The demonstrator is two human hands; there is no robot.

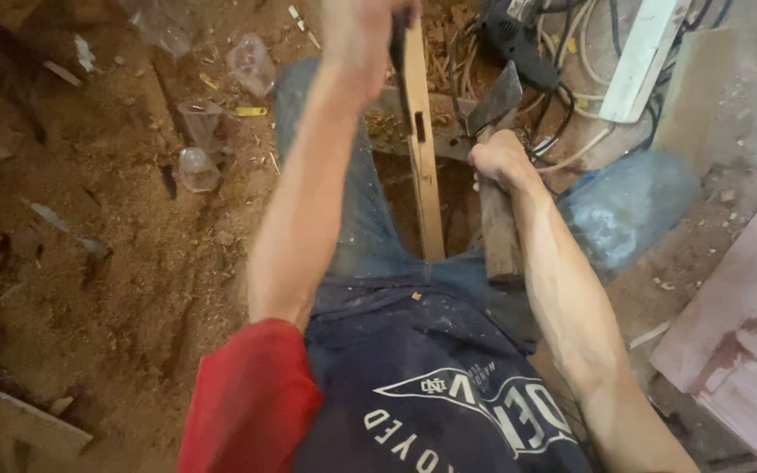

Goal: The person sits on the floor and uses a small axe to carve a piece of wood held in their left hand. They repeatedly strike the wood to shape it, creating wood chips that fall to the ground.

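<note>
Sawdust and wood chips covered the workshop floor, brown and loose all around the person's legs. Nearest, a dark printed shirt with a red sleeve filled the lower view above blue jeans. The right hand had its grip closed around the wooden handle of a hatchet, whose grey blade pointed up and away. The left hand was wrapped around the top of a pale wooden slat, which stood nearly upright between the knees with a small dark slot cut in it. Beyond lay clear plastic cups on the left, a blue plastic bag on the right, and a black power drill among tangled cables.
</note>
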